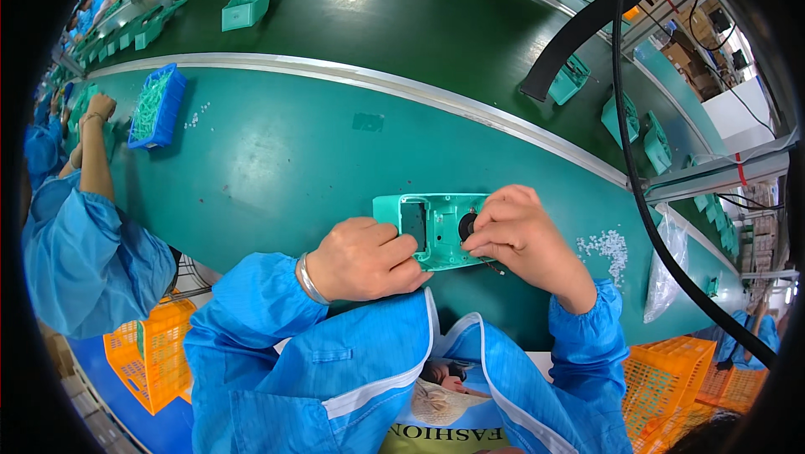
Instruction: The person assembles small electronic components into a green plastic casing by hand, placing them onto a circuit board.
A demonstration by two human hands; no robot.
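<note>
A teal plastic housing (444,240) lies open side up on the green table in front of me. It has a rectangular cutout toward its left end. My left hand (369,259) is closed around the housing's left end and near edge. Inside the right part sits a round black part (467,224), which looks like a small speaker. My right hand (521,236) reaches over the housing's right end, thumb and fingers pinched at that black part. A short thin wire with a small connector (495,266) sticks out below my right fingers.
Small white pieces (607,251) lie scattered right of me, beside a clear plastic bag (667,265). A blue bin (158,106) of pale green parts stands far left, near a co-worker's arm (96,148). Beyond the metal rail (352,77), more teal housings (251,5) sit on a belt. A black cable (641,194) hangs at right.
</note>
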